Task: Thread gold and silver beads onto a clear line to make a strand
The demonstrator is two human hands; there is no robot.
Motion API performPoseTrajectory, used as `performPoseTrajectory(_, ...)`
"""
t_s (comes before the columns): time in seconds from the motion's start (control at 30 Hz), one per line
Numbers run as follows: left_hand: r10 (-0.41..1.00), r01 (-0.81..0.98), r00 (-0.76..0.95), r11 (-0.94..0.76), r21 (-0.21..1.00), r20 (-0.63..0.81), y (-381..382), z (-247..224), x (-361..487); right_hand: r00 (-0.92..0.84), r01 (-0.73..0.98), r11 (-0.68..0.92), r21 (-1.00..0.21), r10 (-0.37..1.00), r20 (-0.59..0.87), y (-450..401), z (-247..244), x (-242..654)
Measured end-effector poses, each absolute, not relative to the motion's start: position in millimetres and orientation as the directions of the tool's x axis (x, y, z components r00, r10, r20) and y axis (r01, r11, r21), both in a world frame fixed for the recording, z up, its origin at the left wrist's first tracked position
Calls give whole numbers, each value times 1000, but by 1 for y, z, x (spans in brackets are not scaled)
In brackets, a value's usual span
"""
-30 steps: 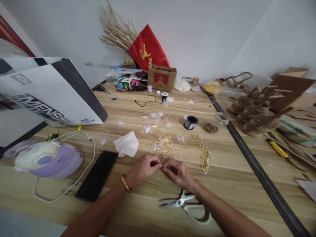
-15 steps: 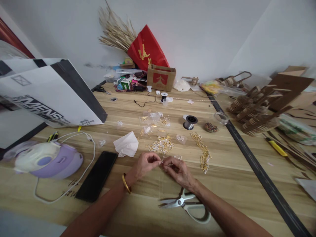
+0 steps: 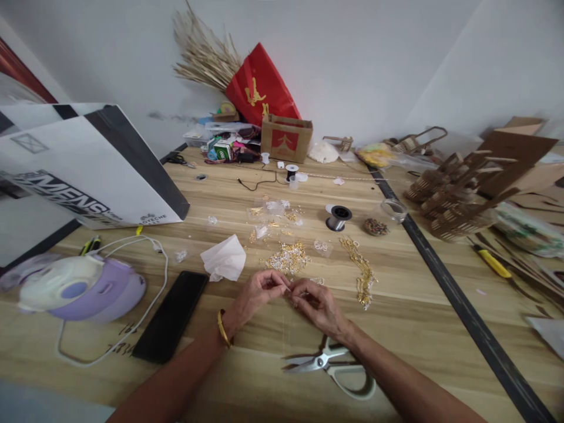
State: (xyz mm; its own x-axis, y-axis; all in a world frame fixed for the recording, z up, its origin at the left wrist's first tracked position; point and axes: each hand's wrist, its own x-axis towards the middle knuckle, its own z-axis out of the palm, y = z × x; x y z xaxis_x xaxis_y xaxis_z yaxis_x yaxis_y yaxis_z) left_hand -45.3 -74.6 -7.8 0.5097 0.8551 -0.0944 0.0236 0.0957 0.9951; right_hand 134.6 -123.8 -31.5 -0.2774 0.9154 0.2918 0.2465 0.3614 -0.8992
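My left hand point(image 3: 263, 294) and my right hand point(image 3: 318, 302) meet fingertip to fingertip above the wooden table, each closed in a pinch. Whatever sits between the fingertips is tiny, and I cannot make it out. Just beyond them lies a pile of gold and clear beads point(image 3: 288, 257). A silvery chain point(image 3: 316, 281) shows behind my right hand. Gold chains point(image 3: 363, 276) lie to the right. Scissors point(image 3: 324, 359) with pale handles rest below my right hand, their blades apart. A small bag of white rings point(image 3: 322, 247) is beyond the hands.
A black phone point(image 3: 171, 317), a white tissue point(image 3: 224, 258) and a purple device point(image 3: 97, 291) with a white cable are at left. A wire spool point(image 3: 339, 218) and a dish of dark beads point(image 3: 376, 227) stand beyond. A yellow cutter point(image 3: 493, 261) lies right.
The view has shifted very slightly. Both hands keep their pinch in nearly the same place, with the fingertips barely moved.
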Motion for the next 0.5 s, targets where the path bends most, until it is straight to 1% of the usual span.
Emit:
performPoseTrajectory(0.17,867,-11,476,172,985,-146,-74,-4,-46,-275,251,383,-889,909,314,-123,-30,135)
performPoseTrajectory(0.33,864,-29,441,285,958,-244,-74,-9,-46,-257,260,400,-879,906,336,-123,-30,135)
performPoseTrajectory(0.5,827,-29,491,328,944,-273,-74,-19,-46,-203,269,394,-879,915,348,-124,-30,135)
